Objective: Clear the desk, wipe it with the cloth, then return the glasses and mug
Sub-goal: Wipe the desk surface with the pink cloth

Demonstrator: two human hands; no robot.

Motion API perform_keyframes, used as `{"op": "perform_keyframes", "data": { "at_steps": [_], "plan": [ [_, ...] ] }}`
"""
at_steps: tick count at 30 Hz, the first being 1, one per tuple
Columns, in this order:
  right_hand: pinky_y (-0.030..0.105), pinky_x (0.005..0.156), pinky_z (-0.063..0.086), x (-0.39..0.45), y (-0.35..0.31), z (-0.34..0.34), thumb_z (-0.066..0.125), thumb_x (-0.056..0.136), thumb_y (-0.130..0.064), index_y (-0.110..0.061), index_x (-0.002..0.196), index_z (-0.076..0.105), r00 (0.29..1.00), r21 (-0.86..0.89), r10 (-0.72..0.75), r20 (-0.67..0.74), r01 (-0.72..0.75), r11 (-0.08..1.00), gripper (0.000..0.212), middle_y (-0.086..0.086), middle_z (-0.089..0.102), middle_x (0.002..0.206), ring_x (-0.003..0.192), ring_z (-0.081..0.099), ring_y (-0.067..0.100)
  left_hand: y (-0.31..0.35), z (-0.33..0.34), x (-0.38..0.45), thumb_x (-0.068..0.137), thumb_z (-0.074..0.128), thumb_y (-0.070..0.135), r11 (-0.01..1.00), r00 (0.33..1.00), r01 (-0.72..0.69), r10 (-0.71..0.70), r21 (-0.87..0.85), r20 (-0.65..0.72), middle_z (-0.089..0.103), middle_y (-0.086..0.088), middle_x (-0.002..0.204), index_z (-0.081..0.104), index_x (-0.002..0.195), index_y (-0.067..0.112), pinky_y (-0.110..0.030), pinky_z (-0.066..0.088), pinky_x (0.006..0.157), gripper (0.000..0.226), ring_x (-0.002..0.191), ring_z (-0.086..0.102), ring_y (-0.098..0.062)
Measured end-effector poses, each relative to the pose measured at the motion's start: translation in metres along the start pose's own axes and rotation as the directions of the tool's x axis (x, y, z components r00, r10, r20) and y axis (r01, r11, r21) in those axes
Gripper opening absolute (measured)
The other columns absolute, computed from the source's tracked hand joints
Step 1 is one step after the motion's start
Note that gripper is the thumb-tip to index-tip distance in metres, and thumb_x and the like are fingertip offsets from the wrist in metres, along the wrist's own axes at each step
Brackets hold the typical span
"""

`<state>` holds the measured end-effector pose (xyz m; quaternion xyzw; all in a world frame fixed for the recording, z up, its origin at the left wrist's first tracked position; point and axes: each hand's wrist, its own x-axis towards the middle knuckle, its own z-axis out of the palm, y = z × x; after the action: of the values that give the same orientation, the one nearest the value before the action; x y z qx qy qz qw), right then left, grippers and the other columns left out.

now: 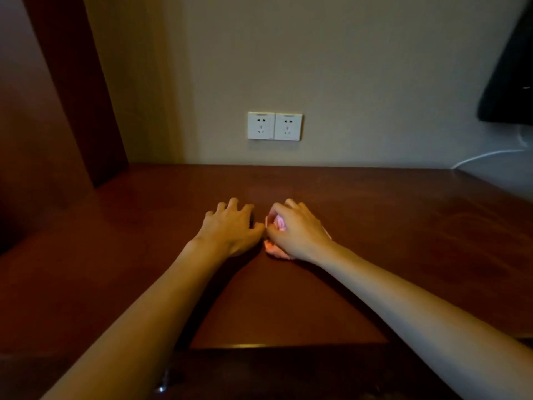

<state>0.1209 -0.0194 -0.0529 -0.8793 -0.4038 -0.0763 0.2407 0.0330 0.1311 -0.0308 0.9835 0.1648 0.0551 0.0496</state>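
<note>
On desk (375, 226): R hand (300, 232) grips cloth (278, 223).

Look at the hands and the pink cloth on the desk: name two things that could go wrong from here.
1. The right hand grips the pink cloth in a small wad, so a wipe may cover only a narrow strip of the desk and miss patches.
2. A white cable runs down near the desk's far right corner; a wide sweep that way might snag it.

Both hands on the desk (403, 226), right hand (300, 232) around pink cloth (278, 223)
</note>
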Motion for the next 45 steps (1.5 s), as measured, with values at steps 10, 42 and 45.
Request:
{"op": "perform_keyframes", "data": {
  "at_steps": [10,42,45],
  "plan": [
    [0.035,0.081,0.047,-0.113,-0.009,-0.038,0.053,0.088,-0.048,-0.035,0.093,0.058,0.999,0.046,-0.051,-0.009,0.051,0.998,0.015,-0.015,0.049,0.102,0.102,0.048,0.01,0.033,0.028,-0.031,0.097,0.027,0.065,0.991,0.992,-0.123,0.121,-0.058,-0.043,0.035,-0.004,0.158,0.038,0.152,0.038,-0.052,0.026,0.115,0.063,0.144,0.031,-0.032],
    [0.034,0.08,0.046,-0.062,0.029,-0.035,0.056,0.095,-0.042,-0.038,0.092,0.057,1.0,-0.033,0.007,-0.029,-0.008,0.999,0.005,-0.016,0.049,0.099,0.101,0.049,0.009,0.033,0.02,-0.039,0.096,0.032,0.064,0.987,0.994,-0.106,0.106,-0.119,-0.01,0.031,-0.001,0.161,0.034,0.153,0.04,-0.048,0.022,0.119,0.062,0.148,0.024,-0.027],
    [0.025,0.076,0.044,-0.087,0.022,-0.042,0.057,0.097,-0.041,-0.039,0.093,0.057,1.0,-0.005,-0.018,0.001,0.018,1.0,0.004,-0.019,0.048,0.1,0.1,0.048,0.004,0.034,0.021,-0.038,0.096,0.031,0.065,0.988,0.994,-0.105,0.105,-0.115,-0.007,0.029,-0.001,0.162,0.033,0.154,0.039,-0.048,0.02,0.12,0.063,0.149,0.022,-0.027]
  ]
}}
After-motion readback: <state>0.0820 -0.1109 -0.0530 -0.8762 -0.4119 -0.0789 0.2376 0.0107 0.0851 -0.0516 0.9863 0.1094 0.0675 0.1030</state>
